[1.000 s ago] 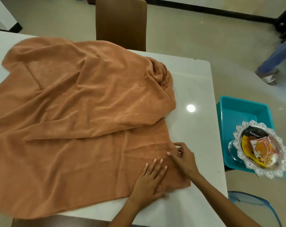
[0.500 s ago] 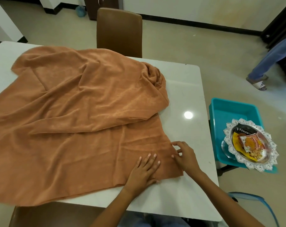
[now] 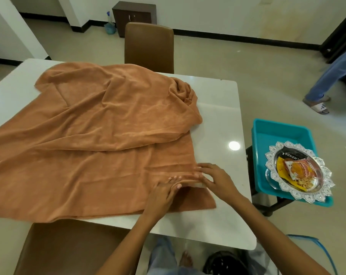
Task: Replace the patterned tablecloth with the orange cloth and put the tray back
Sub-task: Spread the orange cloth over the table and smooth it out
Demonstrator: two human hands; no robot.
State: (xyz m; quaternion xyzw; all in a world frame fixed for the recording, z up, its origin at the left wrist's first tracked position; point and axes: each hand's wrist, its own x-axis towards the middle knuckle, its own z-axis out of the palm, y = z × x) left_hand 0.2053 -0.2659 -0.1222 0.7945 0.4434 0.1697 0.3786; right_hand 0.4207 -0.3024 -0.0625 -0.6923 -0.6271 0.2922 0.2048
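The orange cloth (image 3: 88, 135) lies rumpled over most of the white table (image 3: 223, 108), with a bunched fold at its far right. Near the cloth's front right corner, my left hand (image 3: 164, 192) and my right hand (image 3: 213, 178) pinch a raised ridge of the fabric between them. A silver ornate tray (image 3: 325, 179) holding snack packets rests on the rim of a teal bin (image 3: 267, 135) to the right of the table. No patterned tablecloth is in view.
A brown chair (image 3: 149, 46) stands at the table's far side and another (image 3: 69, 249) at the near side. A person's leg and sandal (image 3: 319, 106) are at the far right. A dark cabinet (image 3: 134, 16) is against the back wall.
Both hands went from lying flat on the cloth to gathering a ridge of fabric between their fingers. The camera has pulled back and up, showing more of the room.
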